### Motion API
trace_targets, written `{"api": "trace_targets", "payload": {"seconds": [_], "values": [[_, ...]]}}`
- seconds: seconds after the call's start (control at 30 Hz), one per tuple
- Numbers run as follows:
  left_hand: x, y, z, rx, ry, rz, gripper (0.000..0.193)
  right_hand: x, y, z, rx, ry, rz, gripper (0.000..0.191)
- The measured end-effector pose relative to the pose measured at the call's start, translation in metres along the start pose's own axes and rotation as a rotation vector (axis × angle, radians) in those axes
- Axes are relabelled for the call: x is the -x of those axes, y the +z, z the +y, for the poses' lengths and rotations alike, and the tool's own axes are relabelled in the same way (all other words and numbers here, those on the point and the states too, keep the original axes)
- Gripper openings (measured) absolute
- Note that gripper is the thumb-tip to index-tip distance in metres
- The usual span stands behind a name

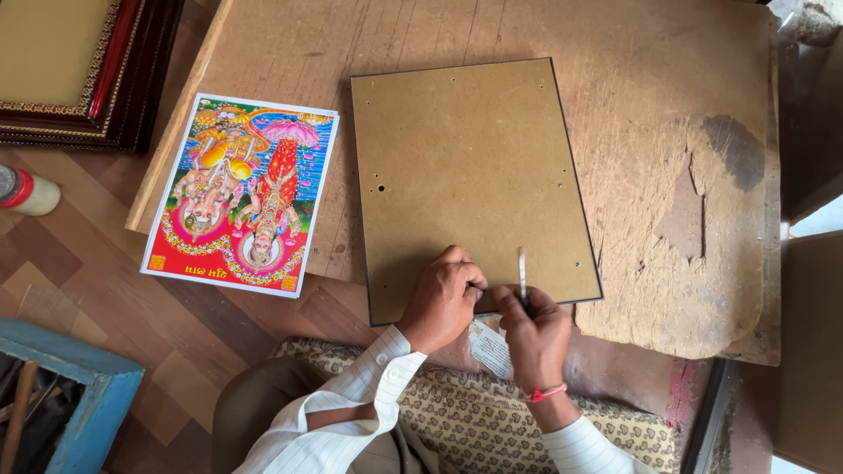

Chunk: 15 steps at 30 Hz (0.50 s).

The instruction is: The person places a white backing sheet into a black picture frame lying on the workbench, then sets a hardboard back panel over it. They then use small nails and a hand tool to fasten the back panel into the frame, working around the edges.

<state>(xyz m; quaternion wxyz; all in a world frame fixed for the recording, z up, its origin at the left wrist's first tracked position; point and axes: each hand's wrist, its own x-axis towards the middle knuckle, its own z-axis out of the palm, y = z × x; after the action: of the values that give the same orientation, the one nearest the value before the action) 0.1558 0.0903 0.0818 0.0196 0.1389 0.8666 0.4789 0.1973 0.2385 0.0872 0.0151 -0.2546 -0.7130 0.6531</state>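
Note:
A brown hardboard backing panel [470,167] with a thin dark edge lies on a worn wooden work board [667,96]. My left hand [442,298] rests curled on the panel's near edge, fingers pressing at the rim. My right hand [534,332], with a red thread on the wrist, grips a thin metal blade [522,270] that points away from me over the panel's near edge. A colourful printed religious picture [241,195] lies to the left, partly hanging off the board's edge.
A dark ornate picture frame [114,96] sits at the top left. A small white container with a red band [26,191] stands on the wood-pattern floor. A blue wooden box [97,399] is at the bottom left. A patterned cushion [474,412] lies under my arms.

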Motion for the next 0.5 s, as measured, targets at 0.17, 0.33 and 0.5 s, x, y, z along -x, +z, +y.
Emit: {"api": "trace_targets", "payload": {"seconds": [0.17, 0.33, 0.5], "values": [[-0.001, -0.004, -0.001, 0.104, 0.001, 0.036, 0.009, -0.003, -0.005, 0.003, -0.233, 0.152, 0.017, 0.015], [-0.001, 0.000, 0.002, 0.079, -0.043, 0.075, 0.007, -0.003, -0.013, 0.001, -0.307, 0.144, 0.163, 0.010], [-0.001, 0.000, 0.005, 0.055, -0.029, 0.077, 0.008, -0.009, -0.026, -0.006, -0.385, 0.176, 0.272, 0.007]]}}
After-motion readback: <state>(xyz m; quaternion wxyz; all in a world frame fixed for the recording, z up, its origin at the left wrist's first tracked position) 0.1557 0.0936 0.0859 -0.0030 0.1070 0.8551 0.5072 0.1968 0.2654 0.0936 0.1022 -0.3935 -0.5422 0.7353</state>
